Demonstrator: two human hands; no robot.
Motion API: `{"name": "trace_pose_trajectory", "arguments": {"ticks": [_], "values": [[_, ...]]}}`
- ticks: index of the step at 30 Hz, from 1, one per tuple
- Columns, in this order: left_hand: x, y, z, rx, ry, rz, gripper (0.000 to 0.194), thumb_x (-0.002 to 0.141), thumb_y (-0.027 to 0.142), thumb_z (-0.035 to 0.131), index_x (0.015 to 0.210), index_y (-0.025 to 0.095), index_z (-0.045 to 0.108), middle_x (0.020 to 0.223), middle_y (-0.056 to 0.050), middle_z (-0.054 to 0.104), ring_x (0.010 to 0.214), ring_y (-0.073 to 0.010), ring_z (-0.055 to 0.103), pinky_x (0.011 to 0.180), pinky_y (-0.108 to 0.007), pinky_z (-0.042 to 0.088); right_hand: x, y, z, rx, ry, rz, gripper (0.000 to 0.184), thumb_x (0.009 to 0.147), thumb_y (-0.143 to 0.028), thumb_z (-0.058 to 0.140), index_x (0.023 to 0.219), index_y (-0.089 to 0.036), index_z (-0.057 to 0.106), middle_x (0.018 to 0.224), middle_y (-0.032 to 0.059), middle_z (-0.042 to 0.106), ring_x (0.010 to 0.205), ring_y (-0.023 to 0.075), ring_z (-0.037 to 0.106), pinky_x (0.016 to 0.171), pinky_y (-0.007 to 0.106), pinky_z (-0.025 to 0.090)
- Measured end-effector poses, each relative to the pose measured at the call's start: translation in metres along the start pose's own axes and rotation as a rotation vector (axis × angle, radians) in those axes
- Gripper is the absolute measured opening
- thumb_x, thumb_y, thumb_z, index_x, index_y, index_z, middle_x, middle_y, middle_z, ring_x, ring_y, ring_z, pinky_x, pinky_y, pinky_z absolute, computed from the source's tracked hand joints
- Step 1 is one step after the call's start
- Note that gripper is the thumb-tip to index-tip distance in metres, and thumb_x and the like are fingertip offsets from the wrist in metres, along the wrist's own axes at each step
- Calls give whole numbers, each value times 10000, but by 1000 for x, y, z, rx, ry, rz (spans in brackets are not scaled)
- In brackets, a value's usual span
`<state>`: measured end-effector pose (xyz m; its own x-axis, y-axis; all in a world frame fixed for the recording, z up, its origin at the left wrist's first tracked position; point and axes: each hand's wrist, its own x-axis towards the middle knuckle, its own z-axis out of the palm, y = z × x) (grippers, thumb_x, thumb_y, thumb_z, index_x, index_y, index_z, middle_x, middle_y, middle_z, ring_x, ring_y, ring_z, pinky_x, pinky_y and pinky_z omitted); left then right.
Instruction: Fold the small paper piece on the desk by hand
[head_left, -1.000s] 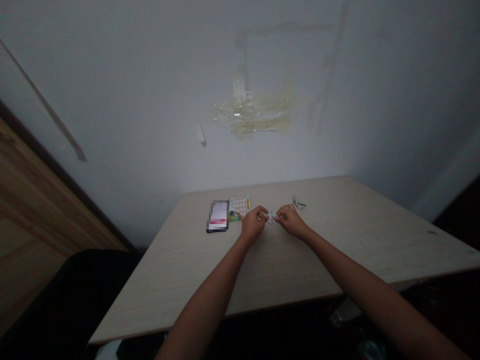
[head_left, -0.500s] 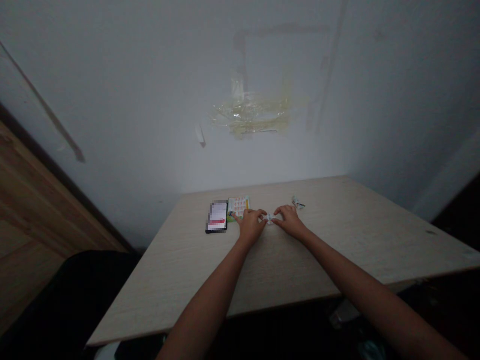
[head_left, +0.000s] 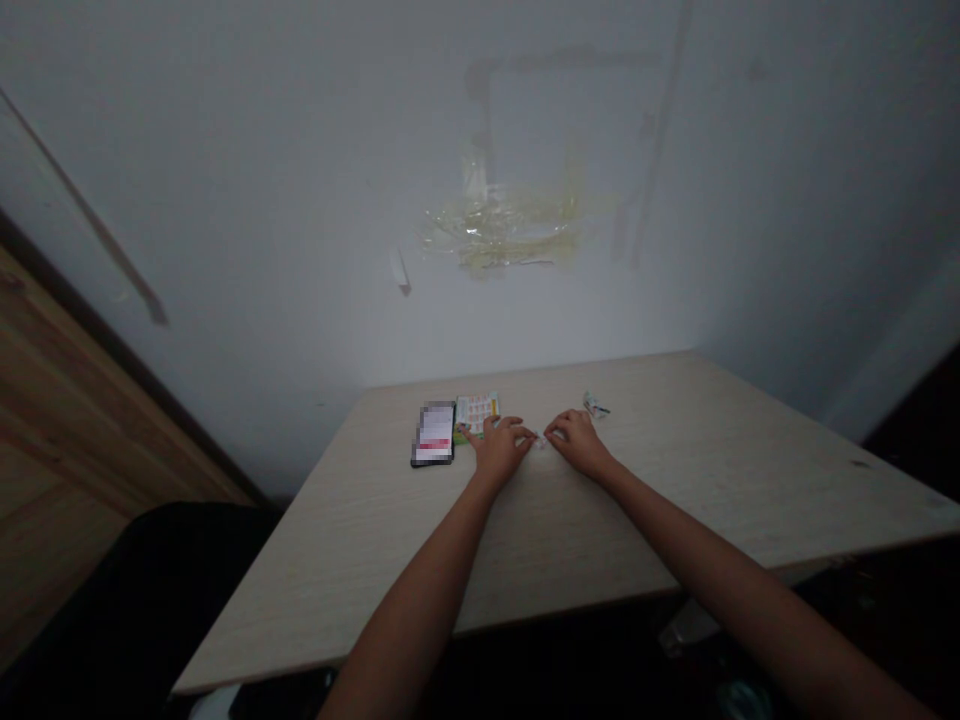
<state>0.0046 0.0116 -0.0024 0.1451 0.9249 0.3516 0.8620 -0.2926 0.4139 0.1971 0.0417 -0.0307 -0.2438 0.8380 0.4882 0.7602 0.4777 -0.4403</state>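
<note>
Small, pale, crumpled-looking scrap point(head_left: 541, 442), material and long axis unclear, lies at left hand's point(head_left: 501, 449) three o'clock, right hand's point(head_left: 583, 441) nine, equally near, both hands' fingers point(head_left: 556, 429) pinching it.

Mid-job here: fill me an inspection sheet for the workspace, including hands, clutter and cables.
Surface: pale table, dark mark toward its right edge.
Work items: small piece, too blurred to identify.
Clutter: phone, screen lit, beside printed sheet; crumpled scrap farther right.
Hands: left hand and right hand, fingertips pinched at the piece.
Cables: nothing seen.
Surroundings: wall bearing yellowed tape; under-table area too dark to read.
</note>
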Motion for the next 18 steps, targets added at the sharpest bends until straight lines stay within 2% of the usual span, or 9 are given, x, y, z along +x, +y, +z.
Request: {"name": "trace_pose_trajectory", "arguments": {"ticks": [7,12,18], "values": [[-3,4,-4,25,3,-19,175,882,408,618,997,397,749,1288,39,655,1356,-298,380,1163,-642,35,2,-9,-5,-88,-64,38,193,899,-284,592,954,-201,757,1051,105,627,1090,250,498,985,388,374],[-2,5,-7,44,2,-55,151,876,379,623,926,357,764,1285,27,657,1331,-286,413,1169,-631,62,5,-10,-5,-113,-78,31,183,888,-263,598,935,-197,762,1077,113,643,1112,254,490,996,378,370],[-1,5,-8,98,-13,-24,157,872,375,625,932,356,770,1304,27,655,1318,-302,421,1158,-664,69,6,-7,-4,-124,-80,4,175,874,-255,617,938,-189,766,1090,115,654,1128,257,499,999,364,378]]}}
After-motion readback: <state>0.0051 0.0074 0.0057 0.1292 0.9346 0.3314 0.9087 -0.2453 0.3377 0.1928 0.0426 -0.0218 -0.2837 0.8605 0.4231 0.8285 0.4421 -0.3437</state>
